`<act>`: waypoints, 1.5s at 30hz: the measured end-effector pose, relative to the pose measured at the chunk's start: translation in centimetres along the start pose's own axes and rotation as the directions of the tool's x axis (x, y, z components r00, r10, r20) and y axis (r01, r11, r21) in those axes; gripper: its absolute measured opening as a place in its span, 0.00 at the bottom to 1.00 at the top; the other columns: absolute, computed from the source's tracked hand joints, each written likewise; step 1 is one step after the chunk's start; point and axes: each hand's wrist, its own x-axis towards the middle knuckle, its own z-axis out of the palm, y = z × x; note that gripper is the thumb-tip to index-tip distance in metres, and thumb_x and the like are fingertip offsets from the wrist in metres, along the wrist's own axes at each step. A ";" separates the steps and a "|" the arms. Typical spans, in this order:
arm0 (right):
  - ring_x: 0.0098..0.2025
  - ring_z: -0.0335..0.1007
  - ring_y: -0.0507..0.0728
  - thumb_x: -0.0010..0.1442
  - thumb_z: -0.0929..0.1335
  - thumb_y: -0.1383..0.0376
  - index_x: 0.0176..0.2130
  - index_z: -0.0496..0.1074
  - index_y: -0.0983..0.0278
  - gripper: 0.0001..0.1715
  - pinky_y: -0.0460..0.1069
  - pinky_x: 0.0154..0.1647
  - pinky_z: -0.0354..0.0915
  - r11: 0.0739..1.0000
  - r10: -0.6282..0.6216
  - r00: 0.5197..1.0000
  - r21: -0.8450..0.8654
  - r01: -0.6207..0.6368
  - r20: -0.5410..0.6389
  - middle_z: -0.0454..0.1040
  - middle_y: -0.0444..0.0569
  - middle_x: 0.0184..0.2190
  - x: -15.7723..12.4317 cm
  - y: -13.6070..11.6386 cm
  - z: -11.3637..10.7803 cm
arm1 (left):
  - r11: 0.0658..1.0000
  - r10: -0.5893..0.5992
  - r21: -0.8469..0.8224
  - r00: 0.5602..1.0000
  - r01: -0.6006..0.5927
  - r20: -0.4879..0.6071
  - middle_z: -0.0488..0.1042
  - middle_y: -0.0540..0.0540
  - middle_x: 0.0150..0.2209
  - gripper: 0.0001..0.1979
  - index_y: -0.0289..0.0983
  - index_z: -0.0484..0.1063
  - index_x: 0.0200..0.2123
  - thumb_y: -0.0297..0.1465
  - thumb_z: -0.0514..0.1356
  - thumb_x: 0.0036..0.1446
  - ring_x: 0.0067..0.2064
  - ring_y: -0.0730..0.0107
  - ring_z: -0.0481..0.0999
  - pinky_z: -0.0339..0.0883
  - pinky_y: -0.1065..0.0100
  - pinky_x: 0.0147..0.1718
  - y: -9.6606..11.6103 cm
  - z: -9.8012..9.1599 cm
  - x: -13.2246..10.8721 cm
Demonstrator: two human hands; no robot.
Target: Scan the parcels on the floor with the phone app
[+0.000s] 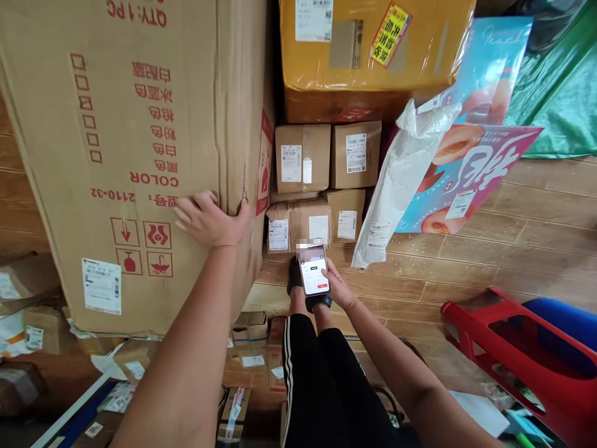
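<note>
My left hand (212, 219) rests with fingers spread on the edge of a big cardboard box (112, 37), which carries red print and a white shipping label (101, 286). My right hand (339, 285) is closed around a smartphone (314, 269) with a lit screen, held above my feet. Just beyond the phone sit several small labelled cartons, among them a crumpled carton (298, 214) and a squarer carton (303, 149). A large box wrapped in yellow tape (354, 81) stands behind them.
A white wrapped parcel (396, 180) leans against blue and pink fruit boxes (466, 180) on the right. Nearer lies a red plastic stool (517, 354) on the wood-look floor (504, 255). More small parcels (249, 326) lie behind and left of my legs. Green sheeting (559, 99) is at far right.
</note>
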 end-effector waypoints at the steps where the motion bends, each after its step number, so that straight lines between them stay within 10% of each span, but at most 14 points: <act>1: 0.41 0.76 0.59 0.57 0.76 0.50 0.52 0.74 0.54 0.26 0.51 0.42 0.71 1.000 0.003 1.000 -0.007 -0.003 0.003 0.79 0.46 0.46 -0.5 1.0 -0.1 | 1.000 0.002 -0.001 1.000 -0.002 -0.005 0.63 0.34 0.50 0.26 0.39 0.63 0.43 0.44 0.68 0.45 0.57 0.35 0.63 0.56 0.39 0.55 -0.1 0.2 -0.1; 12: 0.49 0.75 0.60 0.63 0.70 0.42 0.58 0.71 0.53 0.31 0.53 0.50 0.70 0.997 -0.073 0.987 -0.003 0.074 0.144 0.77 0.47 0.51 0.6 8.5 3.8 | 0.999 0.010 -0.033 1.000 -0.010 0.000 0.58 0.34 0.53 0.27 0.39 0.61 0.45 0.42 0.67 0.46 0.61 0.34 0.58 0.53 0.33 0.58 0.1 0.3 -0.6; 32: 0.50 0.75 0.60 0.62 0.69 0.38 0.59 0.69 0.54 0.35 0.53 0.51 0.71 0.994 -0.096 0.981 -0.032 0.103 0.171 0.76 0.47 0.54 3.2 8.9 5.0 | 0.993 0.080 -0.085 0.996 -0.077 0.040 0.51 0.35 0.56 0.24 0.29 0.58 0.47 0.45 0.56 0.61 0.67 0.21 0.50 0.50 0.32 0.55 -1.0 1.2 -0.1; 45: 0.53 0.74 0.61 0.63 0.69 0.39 0.59 0.70 0.53 0.33 0.54 0.53 0.70 0.994 -0.107 0.980 -0.018 0.112 0.169 0.76 0.47 0.54 3.4 8.8 5.6 | 0.997 0.020 -0.070 0.999 -0.017 0.033 0.54 0.36 0.56 0.27 0.38 0.59 0.48 0.40 0.67 0.49 0.68 0.29 0.49 0.50 0.32 0.61 -0.4 0.7 -0.8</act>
